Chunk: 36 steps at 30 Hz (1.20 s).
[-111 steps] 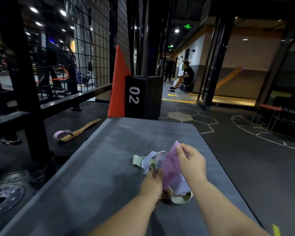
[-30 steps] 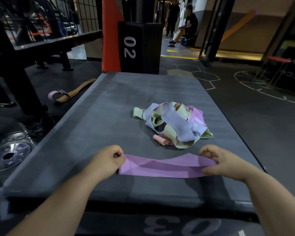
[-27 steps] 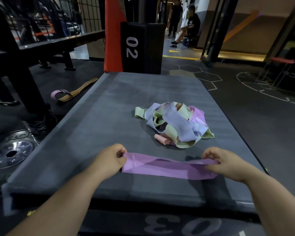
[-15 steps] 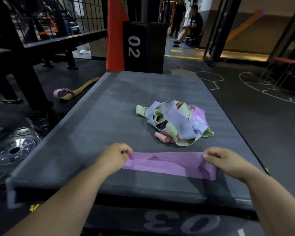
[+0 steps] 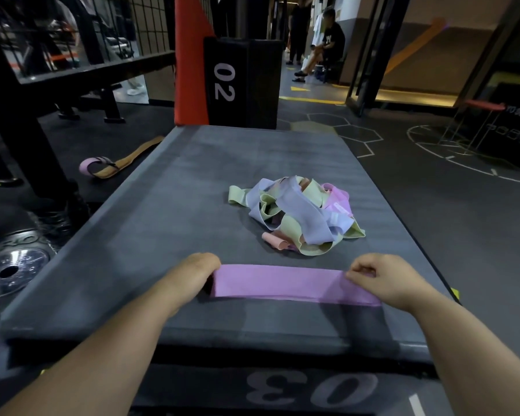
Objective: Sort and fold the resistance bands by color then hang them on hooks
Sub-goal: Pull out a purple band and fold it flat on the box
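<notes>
Pinching one purple band [image 5: 282,283] flat — left hand [image 5: 192,273], right hand [image 5: 379,277].

A gray padded box [image 5: 162,235] with a flat, faintly streaked top carries everything. Below its near edge, a darker surface bears the number 03, upside down from this view. 1 purple band [image 5: 282,283] lies flat along the near part of the top, running left to right. The left hand [image 5: 192,274] curls at its left end and the right hand [image 5: 382,277] pinches its right end. Farther back, right of center, a tangled pile of bands [image 5: 294,217] in green, lavender, pink and peach sits apart from the purple band.
</notes>
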Tool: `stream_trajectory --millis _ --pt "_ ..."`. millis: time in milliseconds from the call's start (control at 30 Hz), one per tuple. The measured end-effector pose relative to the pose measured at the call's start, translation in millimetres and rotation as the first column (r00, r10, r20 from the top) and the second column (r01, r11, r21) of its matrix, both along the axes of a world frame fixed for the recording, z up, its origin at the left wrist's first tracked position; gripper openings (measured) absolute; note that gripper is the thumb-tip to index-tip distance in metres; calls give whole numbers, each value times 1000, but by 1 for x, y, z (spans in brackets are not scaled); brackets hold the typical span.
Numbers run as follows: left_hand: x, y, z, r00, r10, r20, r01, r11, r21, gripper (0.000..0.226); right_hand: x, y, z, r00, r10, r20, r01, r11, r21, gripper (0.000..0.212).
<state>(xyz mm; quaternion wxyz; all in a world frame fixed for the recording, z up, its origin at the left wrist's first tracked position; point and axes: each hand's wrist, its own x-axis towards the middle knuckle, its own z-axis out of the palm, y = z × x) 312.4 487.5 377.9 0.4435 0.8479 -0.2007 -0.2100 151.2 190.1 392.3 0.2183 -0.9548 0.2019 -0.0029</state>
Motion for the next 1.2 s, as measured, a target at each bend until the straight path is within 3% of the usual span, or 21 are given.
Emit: stream_trajectory --millis 100,233,433,567,700,767,900,1033,1200 --pt "4 3 -8 996 52 68 -57 995 76 37 2 5 -4 1000 13 -21 -13 1000 13 9" --pt "5 4 -14 985 105 137 -121 986 113 31 2 4 -4 1000 7 -3 -7 998 67 32" --pt "11 10 -18 972 104 213 -142 976 168 10 1 -5 -7 993 -82 -80 86 995 52 29" --pt "11 11 -18 963 121 242 -176 959 222 42 3 -6 -11 977 -173 -124 179 983 38 30" --pt "12 16 -15 957 136 255 -219 918 331 51 5 1 -7 972 -196 -129 203 978 45 31" --pt "13 19 -13 958 131 257 -222 903 368 45 5 3 -8 968 -206 -144 213 976 37 24" --pt "16 22 -16 955 125 268 -224 898 378 11 6 6 -11 971 -194 -138 200 979 29 22" --pt "21 22 -18 948 167 270 -261 895 362 16 5 9 -5 984 -172 -53 177 976 127 25" --pt "25 23 -17 949 157 274 -258 884 389 19 3 10 -2 978 -210 -7 197 901 386 18"
